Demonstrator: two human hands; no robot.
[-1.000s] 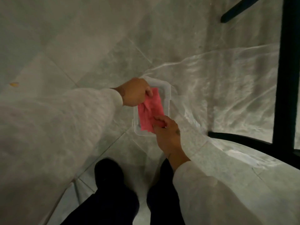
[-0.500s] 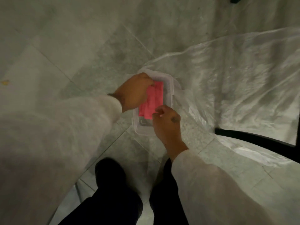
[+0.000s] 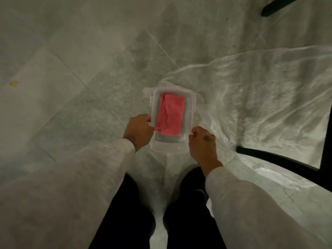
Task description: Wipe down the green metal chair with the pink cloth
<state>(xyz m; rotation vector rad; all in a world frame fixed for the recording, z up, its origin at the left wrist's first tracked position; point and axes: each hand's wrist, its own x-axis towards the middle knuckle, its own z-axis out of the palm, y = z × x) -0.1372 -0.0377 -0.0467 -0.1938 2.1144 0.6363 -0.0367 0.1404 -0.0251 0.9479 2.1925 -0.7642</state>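
The pink cloth [image 3: 169, 115] lies folded inside a clear plastic container [image 3: 168, 150] on the tiled floor in front of my feet. My left hand [image 3: 139, 131] is curled around the container's left rim. My right hand [image 3: 202, 141] is curled on its right rim near the front corner. Neither hand touches the cloth. Dark metal bars of the chair [image 3: 269, 157] show at the right edge, and another chair bar [image 3: 276, 5] crosses the top right corner. The rest of the chair is out of view.
A clear plastic sheet [image 3: 260, 90] covers the floor to the right, under the chair and partly under the container. My dark-trousered legs [image 3: 136, 212] stand just behind the container. A small yellow scrap [image 3: 14, 84] lies on the tiles at far left.
Both hands have let go of the pink cloth, which now lies flat in the container. The hands have moved out to the container's left and right rims.
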